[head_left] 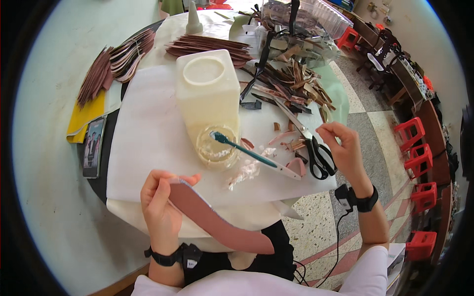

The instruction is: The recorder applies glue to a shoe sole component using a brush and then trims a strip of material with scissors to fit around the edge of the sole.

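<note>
My left hand [163, 197] pinches one end of a curved reddish-brown strip [222, 224], which looks like leather. The strip slopes down to the right over my lap, and a pale line runs along its upper edge. Raised at the right, my right hand [343, 148] has its fingers curled closed; whether anything is inside them is hidden. Just left of it lie black-handled scissors [318, 155], blades toward the back. A teal and white brush [247, 152] rests with its head over a round glue jar [217, 148], which stands against a large pale plastic jug [207, 89].
Bundles of brown strips [131, 54] lie at the far left, near a phone [94, 148] and a yellow sheet [89, 116]. Behind the jug is another stack [210, 48] beside a white nozzle [194, 19]. Scraps [291, 81] heap at back right. Red stools [419, 155] line the right wall.
</note>
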Available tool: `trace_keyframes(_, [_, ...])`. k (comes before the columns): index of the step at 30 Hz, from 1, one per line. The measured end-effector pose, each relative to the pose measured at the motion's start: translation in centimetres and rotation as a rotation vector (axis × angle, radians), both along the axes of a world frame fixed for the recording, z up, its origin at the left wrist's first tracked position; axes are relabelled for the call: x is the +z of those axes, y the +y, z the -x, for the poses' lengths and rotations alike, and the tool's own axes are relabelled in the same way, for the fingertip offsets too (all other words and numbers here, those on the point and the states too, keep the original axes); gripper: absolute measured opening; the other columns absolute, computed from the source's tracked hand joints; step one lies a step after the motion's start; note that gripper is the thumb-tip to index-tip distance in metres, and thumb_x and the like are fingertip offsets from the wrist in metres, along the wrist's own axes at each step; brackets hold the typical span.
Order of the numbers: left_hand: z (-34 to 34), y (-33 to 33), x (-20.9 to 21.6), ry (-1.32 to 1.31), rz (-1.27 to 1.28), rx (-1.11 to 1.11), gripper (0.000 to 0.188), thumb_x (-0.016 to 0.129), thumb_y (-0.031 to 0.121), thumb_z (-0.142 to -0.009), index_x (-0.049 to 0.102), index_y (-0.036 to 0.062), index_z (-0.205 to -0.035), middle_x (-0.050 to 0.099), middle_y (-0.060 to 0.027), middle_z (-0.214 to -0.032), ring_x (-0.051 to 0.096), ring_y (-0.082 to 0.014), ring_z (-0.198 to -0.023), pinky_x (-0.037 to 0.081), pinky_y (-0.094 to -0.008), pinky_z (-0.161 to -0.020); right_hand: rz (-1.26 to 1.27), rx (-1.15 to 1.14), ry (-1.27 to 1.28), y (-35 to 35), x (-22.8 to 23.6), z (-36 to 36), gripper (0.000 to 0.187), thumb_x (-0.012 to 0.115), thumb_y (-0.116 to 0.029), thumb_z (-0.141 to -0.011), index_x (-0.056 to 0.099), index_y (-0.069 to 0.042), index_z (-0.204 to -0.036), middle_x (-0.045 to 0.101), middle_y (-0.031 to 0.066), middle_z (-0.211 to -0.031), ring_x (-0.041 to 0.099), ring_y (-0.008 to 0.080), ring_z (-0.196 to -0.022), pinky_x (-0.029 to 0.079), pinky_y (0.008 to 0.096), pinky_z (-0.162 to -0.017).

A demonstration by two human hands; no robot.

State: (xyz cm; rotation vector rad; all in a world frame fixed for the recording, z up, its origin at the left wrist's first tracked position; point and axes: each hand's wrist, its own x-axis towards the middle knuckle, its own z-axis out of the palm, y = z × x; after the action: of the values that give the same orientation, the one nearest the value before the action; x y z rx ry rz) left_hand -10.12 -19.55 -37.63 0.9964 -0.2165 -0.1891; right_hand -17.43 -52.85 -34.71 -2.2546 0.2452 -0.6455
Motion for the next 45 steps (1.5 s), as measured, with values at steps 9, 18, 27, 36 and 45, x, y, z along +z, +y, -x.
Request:
trace_keyframes(9, [1.1,1.1,-1.6,0.144,0.031,0.066,0.016,0.052,0.024,-0.093,0.049,0.0085,-0.096,0.067,-0.0099,-0.076,0.067,-0.0249,-0.080,0.048,-0.0437,-0.089,0.004,-0.074,0.155,-10.3,-1.9,-5.7,0.009,0.062,-0.006,-0.079,0.061,0.003,-0.080,0.059,0.0040,-0.065,0.053,0.0090,-0.061,0.043,0.0243,-0.057])
trace_keyframes(18, [0.4,0.4,-1.6,0.178,0.061,0.069,0.018,0.054,0.024,-0.092,0.049,0.0068,-0.091,0.067,-0.0154,-0.076,0.067,-0.0243,-0.075,0.049,-0.0472,-0.088,0.255,0.011,0.210,-12.1,-1.5,-10.6,0.014,0.065,-0.010,-0.073,0.067,0.001,-0.082,0.062,0.0091,-0.068,0.057,0.0140,-0.062,0.045,0.0278,-0.059])
trace_keyframes(27, [0.4,0.5,-1.6,0.169,0.074,0.043,0.018,0.054,0.023,-0.092,0.049,0.0054,-0.091,0.066,-0.0164,-0.075,0.066,-0.0235,-0.072,0.050,-0.0466,-0.085,-0.570,0.391,0.078,-13.0,1.9,-9.8,0.012,0.055,-0.004,-0.085,0.057,-0.002,-0.097,0.060,0.0048,-0.085,0.052,0.0084,-0.064,0.043,0.0209,-0.062])
trace_keyframes(36, [0.4,0.7,-1.3,0.167,0.078,-0.028,0.015,0.054,0.018,-0.092,0.047,0.0040,-0.091,0.066,-0.0171,-0.077,0.068,-0.0267,-0.075,0.054,-0.0424,-0.082,-1.108,0.895,-0.128,-11.5,2.1,-7.6,0.013,0.048,-0.007,-0.088,0.050,-0.004,-0.101,0.049,0.0039,-0.085,0.049,0.0153,-0.069,0.045,0.0333,-0.076])
trace_keyframes(45, [0.5,0.1,-0.9,0.197,0.050,-0.029,0.016,0.053,0.017,-0.092,0.047,0.0028,-0.090,0.065,-0.0175,-0.072,0.067,-0.0243,-0.071,0.055,-0.0432,-0.080,-0.489,0.174,0.133,-12.9,3.3,-5.9,0.020,0.058,-0.021,-0.090,0.058,-0.003,-0.081,0.047,-0.0034,-0.064,0.040,0.0050,-0.054,0.033,0.0210,-0.051])
